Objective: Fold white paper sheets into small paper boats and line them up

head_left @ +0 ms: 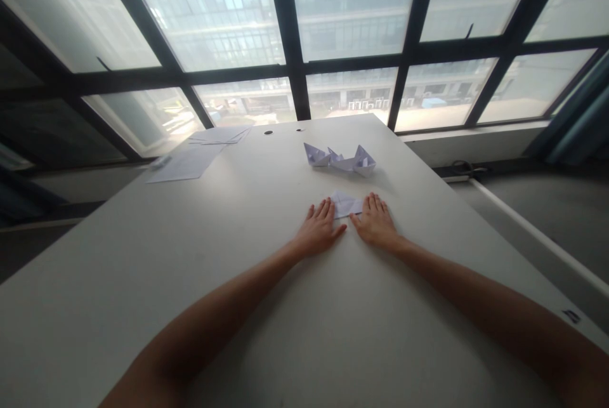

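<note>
A folded sheet of white paper (346, 204) lies flat on the table between my two hands. My left hand (320, 229) rests on its left edge, fingers stretched out and thumb pointing toward the right hand. On the opposite edge my right hand (375, 221) lies flat, its fingers extended and its thumb tip at the paper's lower border. The fingers cover both ends of the sheet. Just beyond it stand folded paper boats (354, 162), close together with their pointed ends up.
A white table (228, 306) spans the view. Loose paper sheets (183, 164) lie at its far left. Two small dark holes, one a round grommet (268, 132), sit near the back edge. A small dark mark (571, 316) is at the right edge. Large windows stand behind.
</note>
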`<action>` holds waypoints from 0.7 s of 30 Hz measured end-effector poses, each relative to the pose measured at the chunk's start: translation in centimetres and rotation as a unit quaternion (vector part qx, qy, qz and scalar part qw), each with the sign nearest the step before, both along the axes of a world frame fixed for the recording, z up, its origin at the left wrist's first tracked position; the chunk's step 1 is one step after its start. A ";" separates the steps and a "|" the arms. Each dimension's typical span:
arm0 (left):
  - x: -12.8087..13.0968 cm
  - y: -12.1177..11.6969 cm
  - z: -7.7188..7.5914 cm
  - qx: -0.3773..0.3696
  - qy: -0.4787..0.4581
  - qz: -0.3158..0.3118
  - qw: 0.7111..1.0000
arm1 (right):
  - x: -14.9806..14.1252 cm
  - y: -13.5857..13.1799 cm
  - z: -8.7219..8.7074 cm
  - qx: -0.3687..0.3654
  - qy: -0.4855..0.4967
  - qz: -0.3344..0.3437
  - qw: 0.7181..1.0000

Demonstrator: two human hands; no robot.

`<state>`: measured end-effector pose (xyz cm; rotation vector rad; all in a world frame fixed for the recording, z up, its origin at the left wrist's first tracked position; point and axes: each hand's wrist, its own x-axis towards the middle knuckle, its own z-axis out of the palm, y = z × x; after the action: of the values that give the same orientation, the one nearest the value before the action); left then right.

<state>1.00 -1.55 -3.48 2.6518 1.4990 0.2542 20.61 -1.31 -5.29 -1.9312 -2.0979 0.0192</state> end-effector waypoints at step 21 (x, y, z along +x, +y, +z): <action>0.0 0.8 0.0 0.027 -0.093 0.036 0.995 | 0.4 0.0 1.0 0.038 0.069 0.060 0.995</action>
<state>1.03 -0.77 -3.52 2.5349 1.5486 0.5383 21.00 -1.26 -4.32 -1.7067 -2.0891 0.0933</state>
